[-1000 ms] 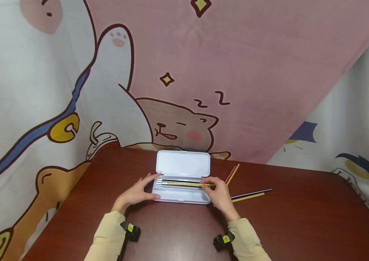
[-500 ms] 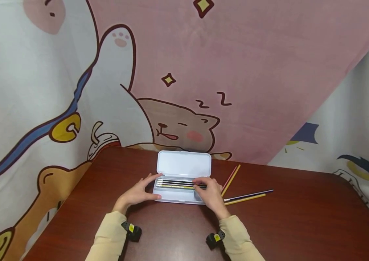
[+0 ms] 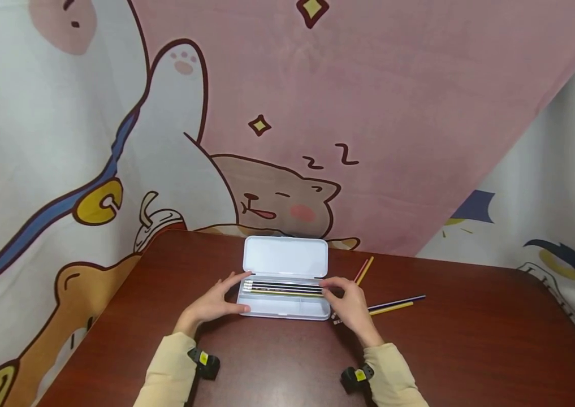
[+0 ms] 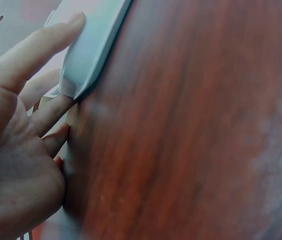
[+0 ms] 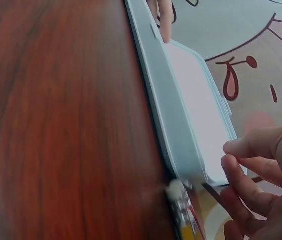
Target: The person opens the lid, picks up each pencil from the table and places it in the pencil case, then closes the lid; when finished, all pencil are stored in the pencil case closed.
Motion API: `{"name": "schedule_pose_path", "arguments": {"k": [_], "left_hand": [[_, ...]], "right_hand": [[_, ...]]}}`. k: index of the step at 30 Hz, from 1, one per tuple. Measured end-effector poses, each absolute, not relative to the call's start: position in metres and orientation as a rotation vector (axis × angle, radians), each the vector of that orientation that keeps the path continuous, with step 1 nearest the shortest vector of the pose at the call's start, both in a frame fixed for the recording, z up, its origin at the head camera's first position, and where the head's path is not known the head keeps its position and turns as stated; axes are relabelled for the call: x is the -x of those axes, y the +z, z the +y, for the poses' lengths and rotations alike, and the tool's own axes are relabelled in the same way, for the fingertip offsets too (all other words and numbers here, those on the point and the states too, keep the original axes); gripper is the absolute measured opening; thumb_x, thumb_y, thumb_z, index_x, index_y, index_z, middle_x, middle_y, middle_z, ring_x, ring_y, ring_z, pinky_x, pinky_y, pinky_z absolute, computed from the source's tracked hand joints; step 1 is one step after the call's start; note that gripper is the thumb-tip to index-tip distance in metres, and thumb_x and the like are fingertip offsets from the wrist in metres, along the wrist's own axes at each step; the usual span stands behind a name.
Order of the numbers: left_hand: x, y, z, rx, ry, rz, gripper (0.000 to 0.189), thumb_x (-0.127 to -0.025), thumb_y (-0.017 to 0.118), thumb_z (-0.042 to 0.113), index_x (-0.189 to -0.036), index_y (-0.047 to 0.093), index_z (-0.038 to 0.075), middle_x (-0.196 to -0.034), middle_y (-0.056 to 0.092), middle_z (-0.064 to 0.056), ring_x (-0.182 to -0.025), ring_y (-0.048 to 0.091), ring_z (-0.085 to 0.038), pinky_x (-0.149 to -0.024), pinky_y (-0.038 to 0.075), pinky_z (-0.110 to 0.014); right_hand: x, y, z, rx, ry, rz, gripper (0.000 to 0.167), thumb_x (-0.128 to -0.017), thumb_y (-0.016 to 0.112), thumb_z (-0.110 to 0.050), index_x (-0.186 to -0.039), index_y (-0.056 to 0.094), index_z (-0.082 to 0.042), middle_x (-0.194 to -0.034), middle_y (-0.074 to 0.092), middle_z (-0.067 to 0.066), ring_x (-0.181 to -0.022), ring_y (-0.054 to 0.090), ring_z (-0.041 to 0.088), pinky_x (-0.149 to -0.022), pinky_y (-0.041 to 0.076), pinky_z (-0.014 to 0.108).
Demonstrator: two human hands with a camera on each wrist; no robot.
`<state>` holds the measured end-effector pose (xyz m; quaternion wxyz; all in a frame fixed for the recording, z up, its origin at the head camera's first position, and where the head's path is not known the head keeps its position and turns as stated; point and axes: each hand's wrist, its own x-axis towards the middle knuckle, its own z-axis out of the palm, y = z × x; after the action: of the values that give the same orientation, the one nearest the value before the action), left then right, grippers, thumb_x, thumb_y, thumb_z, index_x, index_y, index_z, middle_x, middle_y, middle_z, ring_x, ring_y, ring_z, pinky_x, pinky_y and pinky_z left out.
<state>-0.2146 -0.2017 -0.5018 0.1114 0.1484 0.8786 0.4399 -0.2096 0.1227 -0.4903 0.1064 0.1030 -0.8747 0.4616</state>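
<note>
A white pencil case lies on the table with its lid up at the back. Several pencils, dark ones and a yellow-striped one, lie side by side in its rear compartment, eraser ends to the left. My left hand grips the case's left end, the thumb at the front corner and a finger at the back. In the left wrist view, the thumb rests on the case. My right hand is at the case's right end, thumb and forefinger close together by the pencils' ends; nothing shows between them in the right wrist view.
Right of the case, a red pencil and a yellow pencil point away from me. A blue-black pencil and another yellow pencil lie beyond the right hand, partly hidden by it. A patterned cloth hangs behind the table.
A yellow pencil in my right hand went down into the case beside the others. The right hand moved left over the case, then back to its right end. The left hand stayed put.
</note>
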Motion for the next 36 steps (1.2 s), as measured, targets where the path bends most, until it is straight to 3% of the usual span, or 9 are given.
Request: {"name": "schedule_pose_path", "arguments": {"k": [5,13,20,28,36], "left_hand": [[0.215,-0.503,-0.202,-0.434,1.307,2.574,0.079,-0.078,0.078,0.031,-0.146,0.042,0.014,-0.153,0.027,-0.022,-0.143,0.009,-0.042,-0.108,0.004,-0.066],[0.216,-0.504,-0.202,-0.491,1.315,2.586,0.08,-0.078,0.08,0.028,-0.146,0.042,0.011,-0.151,0.032,-0.021,-0.142,0.011,-0.043,-0.11,0.004,-0.062],[0.216,-0.503,-0.202,-0.472,1.326,2.576,0.079,-0.078,0.08,0.027,-0.146,0.042,0.011,-0.152,0.03,-0.021,-0.143,0.009,-0.043,-0.11,0.003,-0.063],[0.215,-0.502,-0.203,-0.45,1.324,2.574,0.079,-0.078,0.08,0.027,-0.146,0.042,0.012,-0.153,0.027,-0.022,-0.143,0.009,-0.043,-0.109,0.004,-0.065],[0.214,-0.501,-0.201,-0.433,1.31,2.574,0.08,-0.078,0.079,0.029,-0.147,0.042,0.013,-0.154,0.025,-0.022,-0.143,0.008,-0.043,-0.109,0.004,-0.065]], "right_hand": [[0.208,-0.487,0.135,-0.242,1.379,-2.602,0.013,-0.085,0.069,0.0,-0.096,0.073,-0.005,-0.088,0.068,0.005,-0.076,0.057,0.018,-0.064,0.046,0.028],[0.207,-0.487,0.161,-0.203,1.409,-2.599,0.012,-0.086,0.07,-0.001,-0.097,0.073,-0.004,-0.087,0.068,0.006,-0.073,0.057,0.02,-0.058,0.045,0.023],[0.203,-0.49,0.19,-0.191,1.355,-2.61,0.013,-0.086,0.069,-0.001,-0.099,0.072,-0.003,-0.09,0.07,0.007,-0.081,0.061,0.018,-0.067,0.047,0.024],[0.196,-0.49,0.22,-0.208,1.307,-2.623,0.012,-0.088,0.067,-0.002,-0.099,0.072,-0.005,-0.092,0.069,0.007,-0.077,0.058,0.014,-0.06,0.044,0.022],[0.192,-0.493,0.245,-0.232,1.253,-2.636,0.015,-0.087,0.067,0.0,-0.1,0.072,-0.005,-0.093,0.069,0.007,-0.079,0.06,0.01,-0.064,0.047,0.021]]}}
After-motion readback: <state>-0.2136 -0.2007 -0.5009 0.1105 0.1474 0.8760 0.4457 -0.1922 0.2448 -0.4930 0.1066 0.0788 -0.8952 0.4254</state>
